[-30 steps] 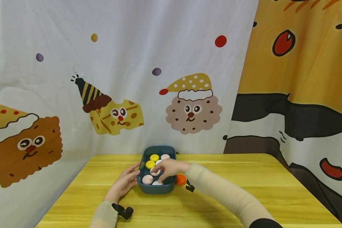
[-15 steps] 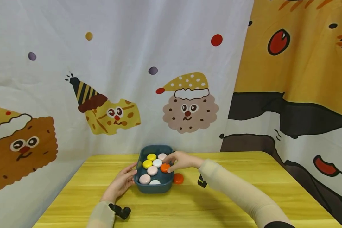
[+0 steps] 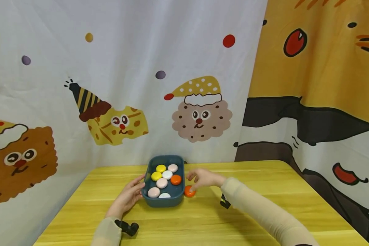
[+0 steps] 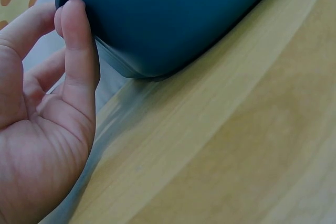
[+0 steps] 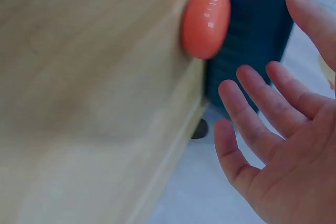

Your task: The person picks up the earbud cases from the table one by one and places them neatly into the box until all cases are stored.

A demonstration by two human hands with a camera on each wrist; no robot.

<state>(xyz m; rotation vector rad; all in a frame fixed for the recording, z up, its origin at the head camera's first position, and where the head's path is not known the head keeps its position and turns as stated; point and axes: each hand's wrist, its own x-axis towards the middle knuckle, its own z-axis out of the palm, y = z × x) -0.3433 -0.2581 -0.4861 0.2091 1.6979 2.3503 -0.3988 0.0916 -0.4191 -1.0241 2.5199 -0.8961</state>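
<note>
In the head view my left hand (image 3: 128, 196) rests its fingertips on the left side of a dark blue box (image 3: 163, 202). The left wrist view shows the thumb and fingers at the box's wall, near the rim. My right hand (image 3: 206, 178) hovers right of the box with spread, slightly bent fingers, holding nothing. By its thumb, an orange rounded disc (image 3: 189, 191) lies on the table against the box. In the right wrist view that orange disc (image 5: 206, 23) appears apart from the fingers. Another orange disc (image 3: 176, 179) lies inside the box.
Inside the box lie several more discs: yellow (image 3: 161, 168), white (image 3: 167, 175) and pale pink (image 3: 153, 192). The wooden table (image 3: 249, 205) ends at a printed cloth backdrop (image 3: 123, 85) behind the box.
My right hand has moved out of the box, rightward to the orange disc on the table. An orange disc it covered earlier shows in the box. My left hand stays at the box.
</note>
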